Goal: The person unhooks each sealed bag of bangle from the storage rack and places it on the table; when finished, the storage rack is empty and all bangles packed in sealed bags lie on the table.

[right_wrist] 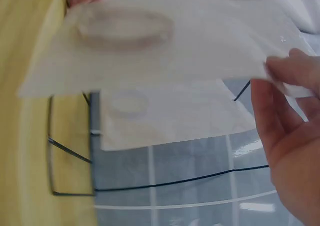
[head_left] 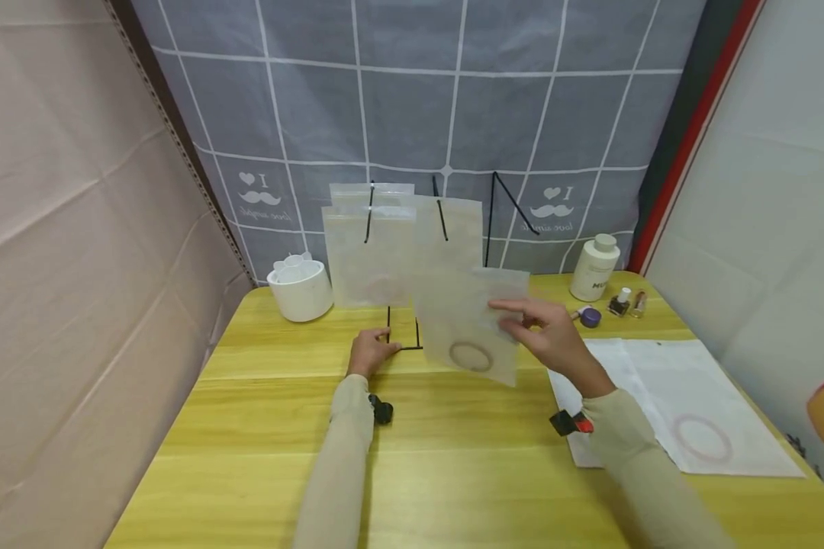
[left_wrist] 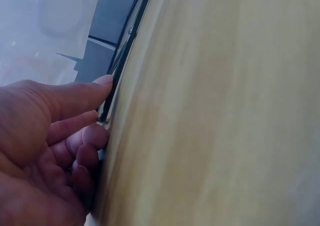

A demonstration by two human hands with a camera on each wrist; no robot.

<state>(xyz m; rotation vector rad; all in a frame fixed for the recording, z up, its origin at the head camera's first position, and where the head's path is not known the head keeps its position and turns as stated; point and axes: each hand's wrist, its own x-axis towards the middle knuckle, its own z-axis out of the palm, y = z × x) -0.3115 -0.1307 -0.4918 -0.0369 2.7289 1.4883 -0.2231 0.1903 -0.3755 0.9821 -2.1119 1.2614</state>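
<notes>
My right hand [head_left: 552,339] pinches the edge of a frosted plastic bag [head_left: 460,316] between thumb and fingers. A brownish ring-shaped thing [head_left: 471,356] shows through that bag, near its bottom. In the right wrist view the held bag [right_wrist: 210,40] is tilted, in front of another bag [right_wrist: 180,116] that hangs on the black wire rack [right_wrist: 175,182]. My left hand [head_left: 371,352] is low at the rack's base, and in the left wrist view its thumb and fingers pinch the end of a black bar [left_wrist: 120,75]. More frosted bags [head_left: 367,255] hang from the rack's prongs.
A white round pot [head_left: 300,290] stands at the back left. At the back right are a white bottle [head_left: 594,267], a small dark bottle [head_left: 619,303] and a purple-lidded item [head_left: 590,317]. White sheet-like bags [head_left: 666,389], one showing a pinkish ring, lie on the right.
</notes>
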